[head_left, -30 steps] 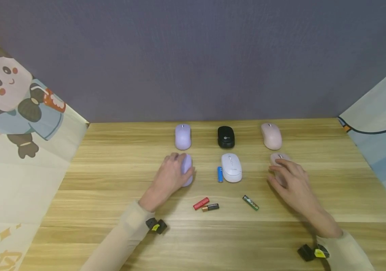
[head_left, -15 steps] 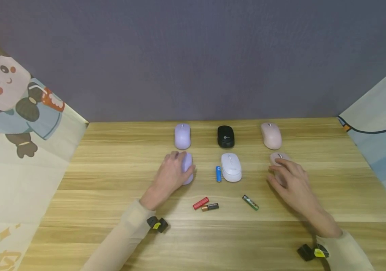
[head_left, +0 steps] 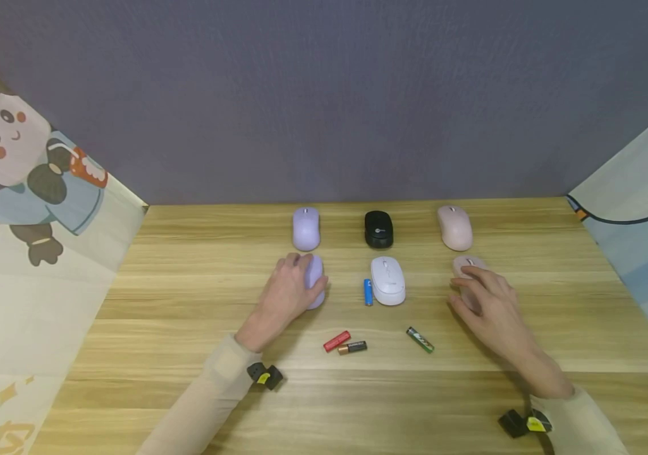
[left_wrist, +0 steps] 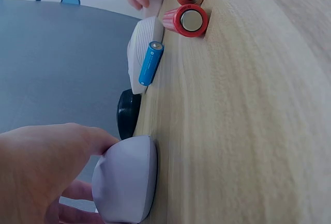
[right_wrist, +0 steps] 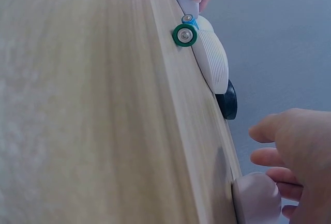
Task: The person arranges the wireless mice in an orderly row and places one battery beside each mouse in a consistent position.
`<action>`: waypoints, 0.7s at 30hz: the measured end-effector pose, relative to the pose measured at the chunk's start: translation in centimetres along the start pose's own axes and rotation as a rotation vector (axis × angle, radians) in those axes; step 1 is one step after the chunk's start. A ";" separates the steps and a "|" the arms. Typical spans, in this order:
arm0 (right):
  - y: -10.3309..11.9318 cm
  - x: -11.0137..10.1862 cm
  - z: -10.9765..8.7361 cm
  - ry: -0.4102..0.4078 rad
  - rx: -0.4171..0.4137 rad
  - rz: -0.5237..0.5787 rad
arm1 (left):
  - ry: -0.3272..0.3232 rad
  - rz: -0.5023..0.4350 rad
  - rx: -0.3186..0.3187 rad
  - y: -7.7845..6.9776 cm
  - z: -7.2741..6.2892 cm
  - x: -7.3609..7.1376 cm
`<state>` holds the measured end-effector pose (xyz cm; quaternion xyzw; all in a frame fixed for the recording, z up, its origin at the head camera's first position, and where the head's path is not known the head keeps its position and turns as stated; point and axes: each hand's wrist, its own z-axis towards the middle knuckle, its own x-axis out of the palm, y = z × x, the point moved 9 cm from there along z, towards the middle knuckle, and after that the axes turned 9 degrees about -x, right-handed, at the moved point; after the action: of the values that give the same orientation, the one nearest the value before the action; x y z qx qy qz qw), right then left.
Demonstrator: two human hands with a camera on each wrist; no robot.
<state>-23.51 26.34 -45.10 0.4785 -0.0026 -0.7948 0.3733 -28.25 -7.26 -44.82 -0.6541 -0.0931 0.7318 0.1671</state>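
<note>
- Grip of left hand holds smooth, rounded, nearer lilac mouse on wood-grained worktop.
- Right grip, loosely spread, lies over nearer pink mouse.
- Black-copper battery: small lettering, unreadable.

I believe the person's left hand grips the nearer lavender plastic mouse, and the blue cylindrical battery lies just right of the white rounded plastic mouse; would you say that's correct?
Nearly: the blue cylindrical battery lies just left of the white rounded plastic mouse, as the head view shows. The left hand does grip the nearer lavender plastic mouse.
</note>
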 end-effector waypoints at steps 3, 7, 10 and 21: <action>0.0 0.0 0.0 -0.002 -0.003 -0.002 | 0.003 0.000 -0.002 0.1 0.0 0.1; 0.1 0.0 0.0 -0.002 -0.007 -0.006 | -0.004 0.003 0.003 0.0 0.0 0.1; 0.1 0.0 0.0 -0.002 -0.010 -0.006 | -0.006 0.010 0.005 0.1 0.0 0.0; 0.3 0.0 -0.1 0.001 -0.009 0.000 | -0.059 0.015 0.039 0.2 -0.5 -0.2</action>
<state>-23.28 26.11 -45.05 0.4770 0.0011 -0.7947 0.3754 -27.78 -7.55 -44.78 -0.6295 -0.0788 0.7536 0.1718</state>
